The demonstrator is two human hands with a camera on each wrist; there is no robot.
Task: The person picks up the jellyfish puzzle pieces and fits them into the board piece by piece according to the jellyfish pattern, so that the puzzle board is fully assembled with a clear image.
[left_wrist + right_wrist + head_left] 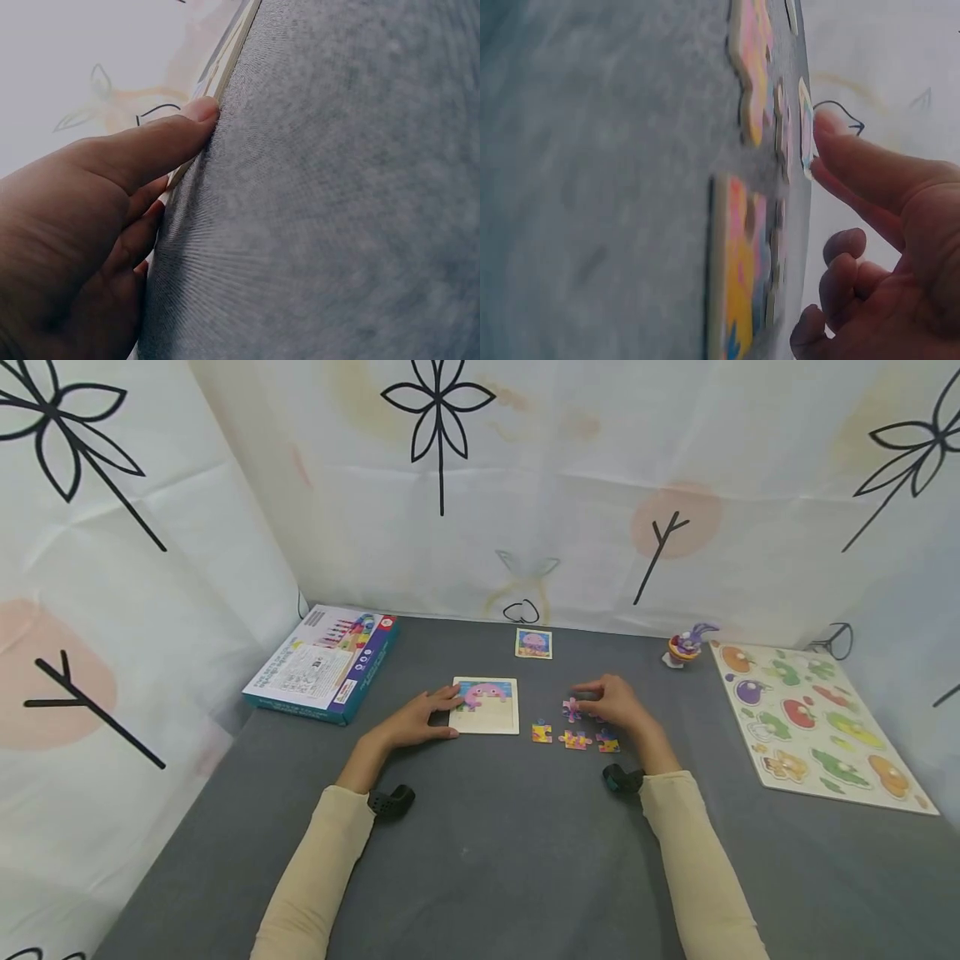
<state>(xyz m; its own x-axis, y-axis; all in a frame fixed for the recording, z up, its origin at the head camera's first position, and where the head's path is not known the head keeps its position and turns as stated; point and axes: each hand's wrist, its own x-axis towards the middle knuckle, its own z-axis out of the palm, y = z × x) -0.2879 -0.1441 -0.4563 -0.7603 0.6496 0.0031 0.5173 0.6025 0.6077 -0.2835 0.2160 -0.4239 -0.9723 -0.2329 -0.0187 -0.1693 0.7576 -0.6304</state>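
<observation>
In the head view my left hand rests at the left edge of a pale square puzzle tray, partly filled with a pink picture. The left wrist view shows the thumb pressed along the tray's edge. Over the loose pieces to the right hovers my right hand, thumb and index finger close together beside a pink puzzle piece; no piece shows between them. Nearer to me lie a yellow piece, a pink-yellow piece and a blue-yellow piece. More pieces are partly hidden under the right hand.
A small picture card lies behind the tray. At the back left is a puzzle box. A purple figurine stands back right, beside a vegetable picture board. White patterned cloth bounds the grey table.
</observation>
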